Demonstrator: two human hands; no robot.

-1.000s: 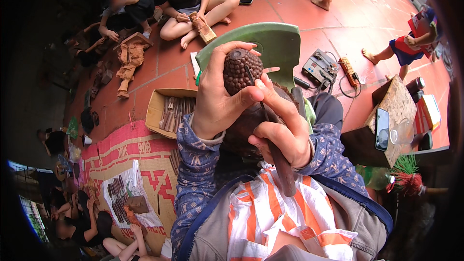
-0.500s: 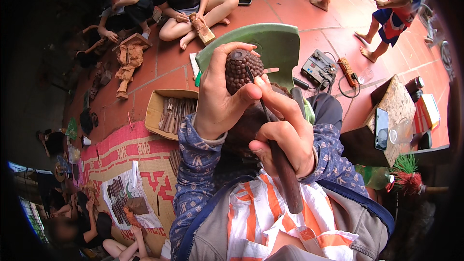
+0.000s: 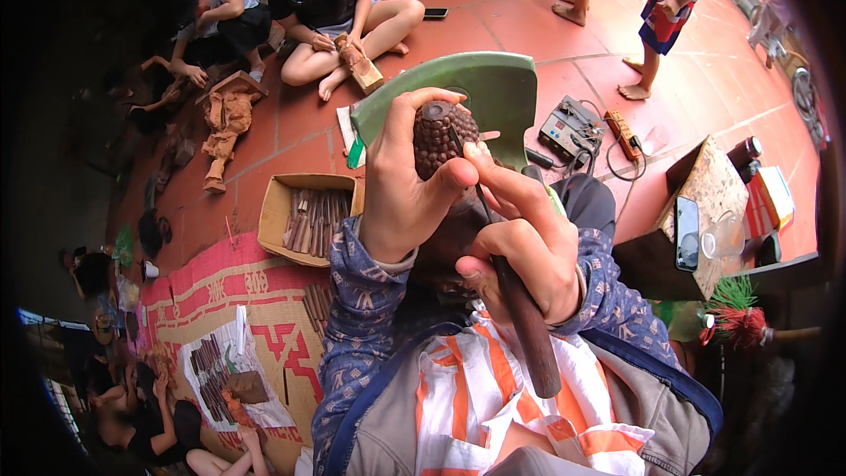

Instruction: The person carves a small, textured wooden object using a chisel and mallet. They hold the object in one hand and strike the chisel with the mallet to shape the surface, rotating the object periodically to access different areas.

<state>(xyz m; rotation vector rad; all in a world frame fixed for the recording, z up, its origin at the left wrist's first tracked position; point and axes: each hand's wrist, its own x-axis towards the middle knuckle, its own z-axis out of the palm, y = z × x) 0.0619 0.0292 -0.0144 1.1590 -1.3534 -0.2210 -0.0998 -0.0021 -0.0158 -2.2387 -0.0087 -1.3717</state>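
The left hand (image 3: 407, 198) has its grip closed round a dark, knobbly wooden carving (image 3: 443, 137), held up at frame centre against the green stool (image 3: 493, 92). The right hand (image 3: 520, 242) is closed on a wooden-handled chisel (image 3: 527, 326), just below and right of the carving. Since a second ago the chisel's thin blade has come up onto the carving's bumpy top, so cutting seems under way. Lower left of the carving sits a cardboard box (image 3: 304, 216) of tools.
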